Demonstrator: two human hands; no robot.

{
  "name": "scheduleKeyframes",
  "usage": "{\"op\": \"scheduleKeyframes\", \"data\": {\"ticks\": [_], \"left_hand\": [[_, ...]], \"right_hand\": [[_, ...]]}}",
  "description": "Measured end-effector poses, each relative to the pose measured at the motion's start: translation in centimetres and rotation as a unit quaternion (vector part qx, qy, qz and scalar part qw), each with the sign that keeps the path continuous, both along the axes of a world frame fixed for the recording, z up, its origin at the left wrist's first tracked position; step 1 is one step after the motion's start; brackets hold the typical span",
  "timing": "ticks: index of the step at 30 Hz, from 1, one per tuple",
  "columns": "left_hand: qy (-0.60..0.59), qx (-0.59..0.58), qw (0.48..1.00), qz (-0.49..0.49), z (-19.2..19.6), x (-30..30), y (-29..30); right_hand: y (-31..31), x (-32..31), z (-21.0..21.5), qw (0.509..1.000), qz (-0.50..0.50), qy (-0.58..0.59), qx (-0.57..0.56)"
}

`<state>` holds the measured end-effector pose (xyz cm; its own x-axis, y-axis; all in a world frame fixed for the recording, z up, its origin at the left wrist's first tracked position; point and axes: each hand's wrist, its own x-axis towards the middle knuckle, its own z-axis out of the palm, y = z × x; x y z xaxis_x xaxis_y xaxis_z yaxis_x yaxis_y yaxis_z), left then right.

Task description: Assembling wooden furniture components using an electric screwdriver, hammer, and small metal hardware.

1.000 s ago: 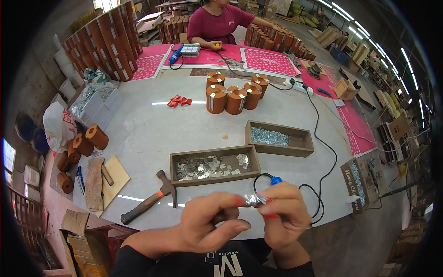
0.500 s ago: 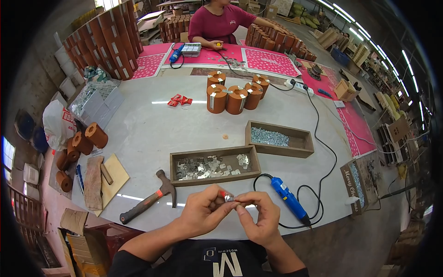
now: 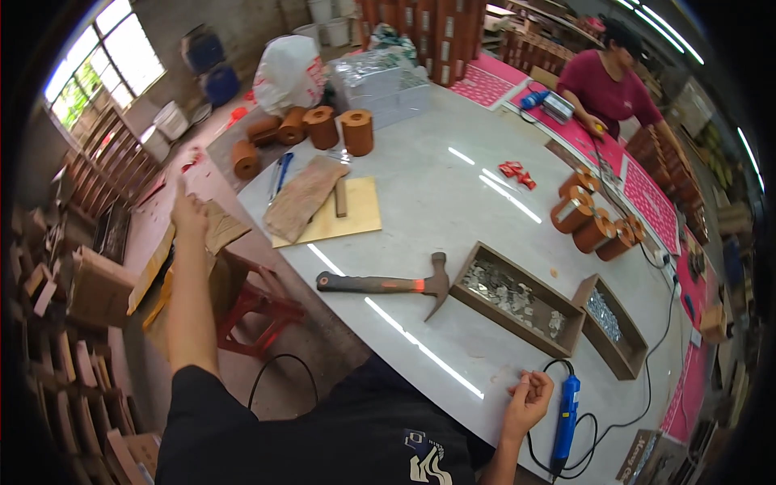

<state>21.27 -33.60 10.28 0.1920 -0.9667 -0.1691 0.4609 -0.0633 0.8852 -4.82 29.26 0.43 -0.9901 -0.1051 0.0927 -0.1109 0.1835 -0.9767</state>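
My left hand (image 3: 189, 215) is stretched far out to the left, above an opened cardboard box (image 3: 226, 226). One finger points away and no object shows in this hand. A small red scrap (image 3: 192, 160) appears just beyond its fingertip, over the pinkish floor. My right hand (image 3: 529, 396) is at the table's near edge with its fingers curled together; anything between them is too small to make out. Beside it lies a blue electric screwdriver (image 3: 568, 412) with a black cord. A wooden tray (image 3: 517, 323) of small metal plates sits beyond that hand, next to another wooden tray (image 3: 634, 364) of screws.
A hammer (image 3: 380, 284) lies near the table's left edge. Brown cylinders (image 3: 356, 133) stand at the back left by a white plastic bag (image 3: 288, 73); more cylinders (image 3: 572, 212) and red packets (image 3: 517, 173) are farther right. A red stool (image 3: 259, 315) is below. A co-worker (image 3: 610, 85) sits across.
My hands were together over the table, holding a small red and silvery thing. They have parted: the left has swung out past the table's left edge. The view has turned left.
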Motion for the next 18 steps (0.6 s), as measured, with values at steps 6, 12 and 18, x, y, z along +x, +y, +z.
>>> {"op": "scheduleKeyframes", "data": {"ticks": [6,12,18], "left_hand": [[-0.108,0.029,0.991,-0.075,-2.6,0.5,6.8],[-0.115,-0.003,0.929,-0.352,-1.3,-9.7,18.3],[-0.341,-0.405,0.677,-0.511,-3.6,-17.1,28.5]], "right_hand": [[-0.9,0.3,0.1,0.998,0.011,0.031,0.062],[-0.4,1.3,0.5,0.970,0.010,0.135,0.204],[3.9,2.5,-0.7,0.947,-0.115,0.178,0.242]]}}
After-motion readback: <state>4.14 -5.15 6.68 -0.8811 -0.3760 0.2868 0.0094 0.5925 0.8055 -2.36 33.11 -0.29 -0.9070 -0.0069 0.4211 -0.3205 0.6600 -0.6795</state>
